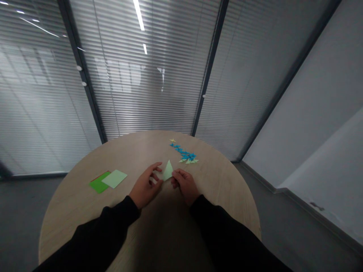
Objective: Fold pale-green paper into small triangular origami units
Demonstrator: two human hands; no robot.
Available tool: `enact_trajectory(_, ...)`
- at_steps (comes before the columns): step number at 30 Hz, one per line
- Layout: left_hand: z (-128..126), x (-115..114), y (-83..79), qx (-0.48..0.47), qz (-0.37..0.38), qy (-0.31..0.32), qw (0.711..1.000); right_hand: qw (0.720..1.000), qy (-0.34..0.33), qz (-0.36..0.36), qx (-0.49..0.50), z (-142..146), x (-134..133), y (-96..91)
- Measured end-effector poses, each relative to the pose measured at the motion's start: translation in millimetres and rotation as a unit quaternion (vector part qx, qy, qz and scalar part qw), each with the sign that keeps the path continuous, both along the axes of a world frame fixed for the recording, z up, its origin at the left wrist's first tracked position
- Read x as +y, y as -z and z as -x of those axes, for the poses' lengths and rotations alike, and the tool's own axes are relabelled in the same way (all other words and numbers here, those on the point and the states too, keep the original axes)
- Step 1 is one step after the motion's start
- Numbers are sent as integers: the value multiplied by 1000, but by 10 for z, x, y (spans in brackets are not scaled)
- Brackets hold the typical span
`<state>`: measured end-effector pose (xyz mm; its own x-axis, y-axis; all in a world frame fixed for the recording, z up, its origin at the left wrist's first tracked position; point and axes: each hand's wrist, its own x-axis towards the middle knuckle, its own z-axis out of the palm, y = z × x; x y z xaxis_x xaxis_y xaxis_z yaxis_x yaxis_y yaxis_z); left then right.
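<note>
Two hands shared one folded paper (pixel 168 170), a pale green triangle with its point up, which stood near the middle of the round bench (pixel 85 211), just in front of me. My right hand (pixel 185 186) was closed, its fingers curled in and pinching the lower right corner; I judged that this grip anchored the paper so it would not slide on the smooth wood. My left hand (pixel 146 186) was half open, thumb and forefinger spread to either side of the left edge. Whether they pressed on the paper or only touched it, I could not tell. The paper was tilted up off the bench rather than lying flat, which I took to be why both hands sat low, with the wrists close to the surface. To my left, well apart from the hands, a dark green sheet (pixel 98 185) lay flat with a pale green sheet (pixel 115 178) overlapping its right side, within easy reach as a small stack. Beyond the hands a row of small blue pieces (pixel 183 152) ran away towards the far edge, with a few pale pieces (pixel 188 161) at its near end and a yellow piece (pixel 172 140) at its far end, lined up clear of the working spot.
</note>
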<state>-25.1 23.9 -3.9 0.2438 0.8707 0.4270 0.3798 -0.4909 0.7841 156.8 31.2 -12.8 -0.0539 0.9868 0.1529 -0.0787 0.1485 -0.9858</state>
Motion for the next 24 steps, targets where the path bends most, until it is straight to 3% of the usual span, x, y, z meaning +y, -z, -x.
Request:
enact_trajectory(5, 11, -21, -13, 28, -21, 44, 998, 998, -35, 18, 45, 5, -7, -6)
enact_trajectory(11, 40, -1, -1, 35, -20, 23, 999, 997, -47, 17, 62, 5, -12, -10)
enact_trajectory(19, 43, 32, -35, -53, 3, -54, 997, 998, -52, -22, 40, 73, -11, -6)
enact_trajectory(24, 35, 64, 12, -70, 47, -35, 996, 998, -31, -60, -14, 90, 15, 60)
